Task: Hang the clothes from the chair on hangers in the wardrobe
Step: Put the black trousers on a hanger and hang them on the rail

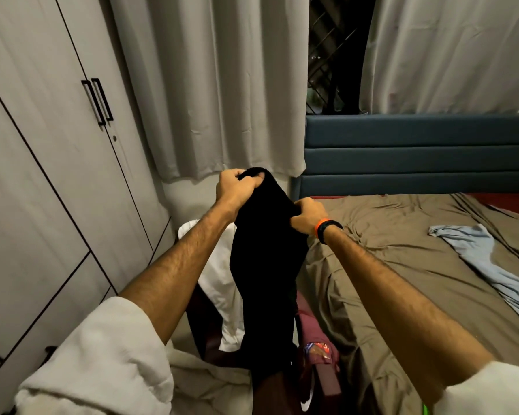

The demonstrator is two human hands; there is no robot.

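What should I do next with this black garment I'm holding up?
Probably shake it open to find the shoulders: both hands, left and right, grip the bunched top of the black garment, no hanger is in view, and the wardrobe doors are closed.

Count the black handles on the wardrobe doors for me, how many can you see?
2. Both sit side by side where two wardrobe doors meet, upper left: the left handle and the right handle. Other doors may have handles out of view.

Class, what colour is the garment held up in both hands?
Black, plain, seen in the head view.
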